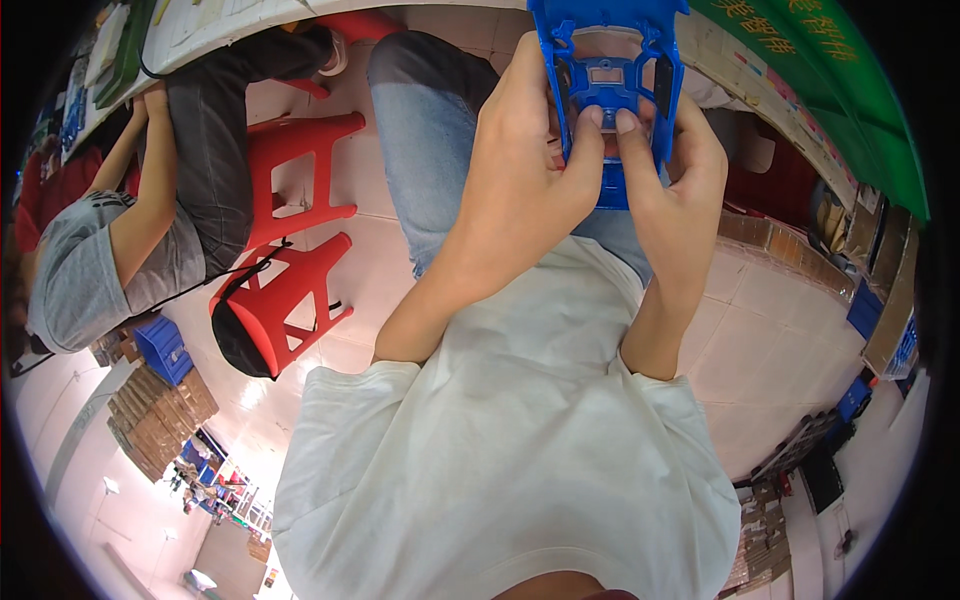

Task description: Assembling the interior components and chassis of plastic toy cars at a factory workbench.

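Note:
Both hands hold up a blue plastic toy car body shell (pixel 607 88) at the top of the view, above my lap. It has cut-out openings, ribs and dark strips along its two sides. My left hand (pixel 522 150) grips the left side, fingers curled behind and mostly hidden. My right hand (pixel 680 170) wraps the right side the same way. The two thumb tips press close together on the shell's middle, near its lower cross piece. Whether a small part lies under the thumbs, I cannot tell.
A white worktable edge (pixel 235 22) runs along the top left, and a green panel (pixel 870 90) stands at upper right. Red plastic stools (pixel 335 165) are to my left, beside a seated person in a grey shirt (pixel 85 270). Cardboard boxes (pixel 155 415) are stacked beyond.

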